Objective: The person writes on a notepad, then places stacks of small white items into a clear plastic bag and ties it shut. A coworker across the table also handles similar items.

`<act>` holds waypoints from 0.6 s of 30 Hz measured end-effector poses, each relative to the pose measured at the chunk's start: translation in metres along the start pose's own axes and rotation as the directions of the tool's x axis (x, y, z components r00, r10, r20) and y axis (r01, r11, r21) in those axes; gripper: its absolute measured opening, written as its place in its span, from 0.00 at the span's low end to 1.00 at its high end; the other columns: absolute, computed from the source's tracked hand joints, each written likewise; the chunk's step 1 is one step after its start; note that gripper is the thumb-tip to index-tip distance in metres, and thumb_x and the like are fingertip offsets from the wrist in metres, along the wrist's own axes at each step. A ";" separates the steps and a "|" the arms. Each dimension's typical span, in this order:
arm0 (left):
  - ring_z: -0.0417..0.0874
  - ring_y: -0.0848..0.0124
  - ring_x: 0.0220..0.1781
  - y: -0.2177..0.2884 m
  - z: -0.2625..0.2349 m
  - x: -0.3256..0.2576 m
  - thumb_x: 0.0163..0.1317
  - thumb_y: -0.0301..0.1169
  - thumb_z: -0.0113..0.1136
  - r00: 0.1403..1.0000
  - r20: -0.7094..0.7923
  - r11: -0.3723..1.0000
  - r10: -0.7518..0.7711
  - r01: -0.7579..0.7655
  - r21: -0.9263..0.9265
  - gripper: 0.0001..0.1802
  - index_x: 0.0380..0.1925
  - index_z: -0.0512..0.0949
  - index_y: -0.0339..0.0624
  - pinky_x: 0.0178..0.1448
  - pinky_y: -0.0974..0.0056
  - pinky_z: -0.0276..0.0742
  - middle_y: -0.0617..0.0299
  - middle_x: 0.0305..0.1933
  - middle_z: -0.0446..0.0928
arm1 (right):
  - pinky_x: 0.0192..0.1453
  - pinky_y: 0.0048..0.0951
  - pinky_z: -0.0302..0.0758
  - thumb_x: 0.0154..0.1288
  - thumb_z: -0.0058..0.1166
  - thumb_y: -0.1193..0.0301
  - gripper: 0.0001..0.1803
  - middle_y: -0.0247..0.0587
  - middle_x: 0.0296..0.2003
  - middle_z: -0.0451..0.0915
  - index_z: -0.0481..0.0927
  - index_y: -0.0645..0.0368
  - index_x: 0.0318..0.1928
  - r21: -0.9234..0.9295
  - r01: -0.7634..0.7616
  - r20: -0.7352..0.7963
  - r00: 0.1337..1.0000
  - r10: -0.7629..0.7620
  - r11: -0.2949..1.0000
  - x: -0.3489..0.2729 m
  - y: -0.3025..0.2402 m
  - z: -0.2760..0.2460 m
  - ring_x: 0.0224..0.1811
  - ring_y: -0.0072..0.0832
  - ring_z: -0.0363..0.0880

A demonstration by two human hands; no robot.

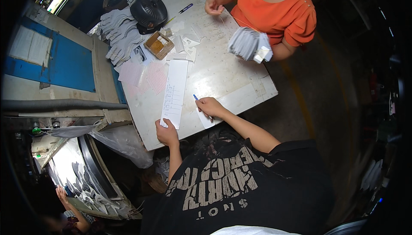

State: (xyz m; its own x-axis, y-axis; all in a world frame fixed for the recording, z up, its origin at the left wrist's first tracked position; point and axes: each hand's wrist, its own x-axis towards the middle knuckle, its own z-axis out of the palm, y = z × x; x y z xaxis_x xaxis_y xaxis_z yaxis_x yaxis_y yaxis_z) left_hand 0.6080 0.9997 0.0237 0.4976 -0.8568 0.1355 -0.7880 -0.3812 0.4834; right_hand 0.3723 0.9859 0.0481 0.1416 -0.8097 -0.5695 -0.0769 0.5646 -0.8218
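Right hand (209,107) closed round a slim blue pen (195,97), over a small white paper slip (204,119). Left hand (167,132) pinches the near end of a long white blue-inked paper sheet (175,87), presumably steadying it on the white counter (214,76). Beyond: open brown wooden box (151,51), likely keeping small bits together.

desk (214,78): smooth, scuffed, glossy | long sheet (175,89) on desk: matt paper | box (167,51) on desk: worn wood | black appliance (148,11) on desk: glossy, ridged plastic | bag (128,145) beside desk: shiny, crinkled plastic
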 end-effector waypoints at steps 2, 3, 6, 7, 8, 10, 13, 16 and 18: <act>0.85 0.41 0.39 0.000 0.000 0.000 0.67 0.46 0.56 1.000 -0.002 1.000 0.008 -0.008 -0.003 0.18 0.43 0.80 0.44 0.43 0.44 0.79 0.46 0.39 0.85 | 0.13 0.32 0.68 0.77 0.45 0.57 0.24 0.38 0.11 0.71 0.77 0.64 0.28 -0.002 0.008 0.001 1.000 -0.008 1.000 0.001 0.001 0.000 0.07 0.27 0.68; 0.85 0.41 0.39 0.000 -0.001 0.000 0.67 0.46 0.56 1.000 -0.003 1.000 0.007 -0.007 -0.002 0.18 0.43 0.80 0.44 0.43 0.44 0.79 0.46 0.39 0.85 | 0.13 0.31 0.68 0.77 0.45 0.57 0.24 0.38 0.11 0.71 0.77 0.64 0.28 -0.001 0.007 0.001 1.000 -0.007 1.000 0.001 0.001 0.000 0.07 0.27 0.68; 0.85 0.42 0.39 0.000 -0.001 0.000 0.67 0.46 0.56 1.000 -0.003 1.000 0.002 -0.002 0.003 0.18 0.43 0.80 0.44 0.43 0.44 0.79 0.46 0.38 0.85 | 0.13 0.31 0.68 0.77 0.45 0.57 0.24 0.38 0.11 0.71 0.77 0.64 0.28 -0.003 0.007 -0.003 1.000 -0.007 1.000 0.000 0.001 0.000 0.07 0.26 0.67; 0.85 0.42 0.39 0.001 -0.001 0.000 0.67 0.46 0.56 1.000 0.001 1.000 -0.001 0.001 0.006 0.18 0.43 0.80 0.44 0.43 0.44 0.79 0.46 0.38 0.85 | 0.13 0.31 0.68 0.77 0.45 0.57 0.24 0.38 0.11 0.71 0.77 0.64 0.28 -0.007 0.008 -0.006 1.000 -0.008 1.000 -0.001 0.000 0.001 0.07 0.26 0.67; 0.85 0.42 0.39 0.002 -0.002 0.000 0.67 0.46 0.56 1.000 0.004 1.000 -0.005 0.005 0.009 0.18 0.43 0.80 0.44 0.43 0.44 0.79 0.46 0.38 0.85 | 0.12 0.31 0.67 0.77 0.45 0.57 0.24 0.38 0.11 0.71 0.76 0.64 0.28 -0.013 0.009 -0.008 1.000 -0.009 1.000 0.000 0.001 0.001 0.07 0.26 0.67; 0.85 0.42 0.39 0.003 -0.003 -0.001 0.67 0.46 0.56 1.000 0.003 1.000 -0.001 0.001 0.004 0.18 0.43 0.80 0.44 0.42 0.44 0.78 0.46 0.38 0.85 | 0.12 0.31 0.67 0.77 0.45 0.57 0.24 0.38 0.11 0.71 0.76 0.64 0.29 -0.012 0.016 -0.008 1.000 -0.016 1.000 0.000 0.001 0.001 0.07 0.26 0.67; 0.85 0.41 0.39 0.001 -0.002 -0.001 0.67 0.46 0.56 1.000 -0.001 1.000 0.005 -0.005 -0.001 0.17 0.42 0.80 0.44 0.42 0.44 0.78 0.46 0.38 0.85 | 0.13 0.31 0.69 0.77 0.45 0.57 0.24 0.37 0.11 0.71 0.76 0.63 0.29 -0.018 0.008 0.005 1.000 -0.007 1.000 0.000 0.000 0.000 0.08 0.26 0.68; 0.85 0.41 0.39 0.001 -0.001 0.000 0.67 0.46 0.56 1.000 -0.004 1.000 0.005 -0.005 -0.002 0.17 0.42 0.79 0.44 0.42 0.44 0.78 0.46 0.38 0.85 | 0.13 0.31 0.70 0.77 0.45 0.56 0.24 0.37 0.11 0.72 0.76 0.62 0.29 -0.023 0.004 0.010 1.000 -0.004 1.000 0.000 0.000 -0.001 0.08 0.26 0.69; 0.85 0.41 0.38 0.000 -0.001 0.000 0.67 0.46 0.56 1.000 -0.008 1.000 0.008 -0.008 -0.005 0.17 0.42 0.79 0.43 0.42 0.44 0.78 0.46 0.37 0.85 | 0.13 0.31 0.70 0.77 0.45 0.57 0.24 0.37 0.11 0.72 0.77 0.63 0.29 -0.021 0.005 0.006 1.000 -0.005 1.000 0.001 0.001 0.000 0.08 0.26 0.68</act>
State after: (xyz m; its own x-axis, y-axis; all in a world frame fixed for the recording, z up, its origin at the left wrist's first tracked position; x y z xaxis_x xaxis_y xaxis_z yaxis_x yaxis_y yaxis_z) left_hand 0.6079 1.0000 0.0246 0.4940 -0.8571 0.1461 -0.7903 -0.3725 0.4865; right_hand 0.3722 0.9856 0.0466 0.1474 -0.8114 -0.5656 -0.0972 0.5572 -0.8247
